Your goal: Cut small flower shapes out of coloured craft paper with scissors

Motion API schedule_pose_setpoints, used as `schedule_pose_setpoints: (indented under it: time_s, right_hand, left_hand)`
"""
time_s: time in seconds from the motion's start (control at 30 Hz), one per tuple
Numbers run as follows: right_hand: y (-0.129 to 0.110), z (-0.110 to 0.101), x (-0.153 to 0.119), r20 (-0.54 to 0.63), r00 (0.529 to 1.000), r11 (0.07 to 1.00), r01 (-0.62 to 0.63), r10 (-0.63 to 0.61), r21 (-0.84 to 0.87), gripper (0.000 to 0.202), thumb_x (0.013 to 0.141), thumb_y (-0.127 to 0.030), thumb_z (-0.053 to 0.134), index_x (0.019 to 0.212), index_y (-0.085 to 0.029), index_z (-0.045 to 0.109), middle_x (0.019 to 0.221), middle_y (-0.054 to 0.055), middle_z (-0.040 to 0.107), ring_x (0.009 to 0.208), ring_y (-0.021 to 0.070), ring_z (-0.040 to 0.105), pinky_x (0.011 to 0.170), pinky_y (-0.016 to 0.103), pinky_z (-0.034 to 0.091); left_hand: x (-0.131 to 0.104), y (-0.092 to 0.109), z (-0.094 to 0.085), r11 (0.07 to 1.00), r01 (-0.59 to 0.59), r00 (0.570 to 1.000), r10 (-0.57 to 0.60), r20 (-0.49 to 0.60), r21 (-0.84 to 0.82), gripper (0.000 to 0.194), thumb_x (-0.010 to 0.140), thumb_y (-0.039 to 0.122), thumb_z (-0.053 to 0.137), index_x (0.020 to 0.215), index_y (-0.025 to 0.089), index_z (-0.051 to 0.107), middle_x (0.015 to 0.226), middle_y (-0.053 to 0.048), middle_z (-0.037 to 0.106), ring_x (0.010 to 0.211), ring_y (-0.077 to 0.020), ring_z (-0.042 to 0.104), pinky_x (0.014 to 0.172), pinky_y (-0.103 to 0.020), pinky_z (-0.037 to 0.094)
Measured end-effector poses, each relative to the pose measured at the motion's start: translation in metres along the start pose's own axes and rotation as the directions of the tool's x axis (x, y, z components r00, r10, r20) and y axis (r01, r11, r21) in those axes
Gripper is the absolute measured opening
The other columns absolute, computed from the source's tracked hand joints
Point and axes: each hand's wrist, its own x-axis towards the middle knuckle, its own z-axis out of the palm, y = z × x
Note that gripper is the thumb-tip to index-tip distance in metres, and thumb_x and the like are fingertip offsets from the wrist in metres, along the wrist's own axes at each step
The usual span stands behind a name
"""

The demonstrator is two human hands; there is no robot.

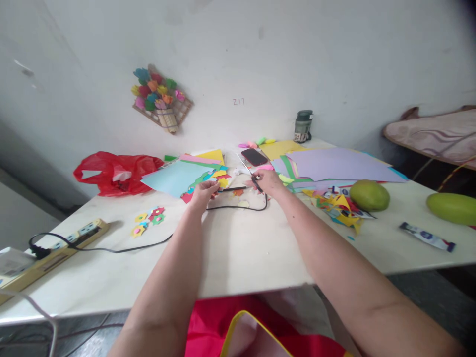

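Near the middle of the table, my left hand (205, 193) is closed, its fingertips at one end of a thin black stick-like piece (234, 189). A yellow paper cut-out (222, 182) sits right by those fingertips. My right hand (269, 181) is closed around black-handled scissors (245, 164), their silver blades slanting up and left. A black cord (238, 208) loops below both hands and rises beside the right one. Small paper scraps (238, 193) lie between the hands. Just beyond the right hand is a dark phone (254, 156).
Paper flowers (148, 220) lie at the left, near a power strip (82, 233) and a red plastic bag (117, 171). Coloured sheets (334, 163), paper offcuts (336, 206), a green fruit (369, 195) and a tube (427, 237) are at the right. A bottle (303, 127) stands behind.
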Motion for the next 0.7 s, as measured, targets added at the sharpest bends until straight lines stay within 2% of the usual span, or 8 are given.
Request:
schedule_pose_setpoints:
  time_s: [0.1,0.23,0.33,0.47,0.6,0.7]
  right_hand:
    - [-0.008,-0.002,-0.004,-0.110,0.994,0.951,-0.043,0.009,-0.306,0.027,0.056,-0.035,0.081,0.076,-0.022,0.069,0.058,-0.001,0.060,0.053,0.0136,0.055,0.049,0.023,0.039]
    - [-0.015,-0.004,-0.009,-0.125,0.992,0.868,-0.081,0.022,-0.490,0.032,0.062,-0.041,0.075,0.088,-0.022,0.071,0.075,0.001,0.068,0.066,0.0149,0.061,0.056,0.023,0.041]
    - [-0.016,-0.005,-0.009,-0.114,0.992,0.832,-0.105,0.051,-0.545,0.036,0.063,-0.041,0.074,0.094,-0.023,0.071,0.084,0.002,0.071,0.073,0.0166,0.063,0.060,0.024,0.042]
    - [-0.011,-0.004,-0.006,-0.074,0.995,0.822,-0.091,0.060,-0.563,0.039,0.062,-0.038,0.075,0.097,-0.022,0.071,0.089,0.004,0.071,0.076,0.0174,0.063,0.061,0.024,0.043]
    - [-0.005,-0.003,-0.003,-0.046,0.998,0.836,-0.058,0.040,-0.545,0.039,0.063,-0.036,0.077,0.098,-0.020,0.072,0.085,0.004,0.072,0.072,0.0160,0.064,0.060,0.023,0.045]
    - [-0.003,-0.004,-0.002,-0.030,0.997,0.854,-0.075,0.069,-0.516,0.041,0.062,-0.036,0.078,0.099,-0.020,0.071,0.081,0.003,0.071,0.063,0.0135,0.063,0.057,0.022,0.046]
  left_hand:
    - [0.001,-0.002,0.001,0.995,-0.031,0.995,0.022,0.094,0.098,0.032,0.059,0.043,0.075,0.065,0.015,0.062,0.060,-0.002,0.061,0.049,-0.0074,0.046,0.045,-0.019,0.033]
    - [0.000,0.000,0.002,0.949,-0.070,0.986,0.020,0.165,0.309,0.026,0.064,0.040,0.069,0.068,0.014,0.063,0.062,-0.001,0.060,0.053,-0.0087,0.045,0.047,-0.021,0.031]
    - [-0.002,0.004,0.002,0.909,-0.093,0.981,0.015,0.192,0.406,0.026,0.067,0.040,0.064,0.070,0.013,0.064,0.060,0.000,0.057,0.052,-0.0084,0.041,0.049,-0.022,0.030]
    - [-0.005,0.006,0.001,0.901,-0.091,0.980,0.004,0.201,0.424,0.025,0.067,0.039,0.062,0.068,0.014,0.062,0.058,0.001,0.054,0.049,-0.0073,0.036,0.047,-0.022,0.027]
    - [-0.005,0.006,0.000,0.916,-0.075,0.978,-0.011,0.210,0.393,0.022,0.065,0.037,0.064,0.065,0.014,0.061,0.056,0.000,0.055,0.050,-0.0082,0.040,0.047,-0.022,0.029]
    - [-0.005,0.007,0.000,0.930,-0.056,0.980,-0.017,0.196,0.363,0.019,0.063,0.033,0.064,0.063,0.014,0.061,0.060,-0.001,0.059,0.053,-0.0089,0.044,0.049,-0.021,0.032]
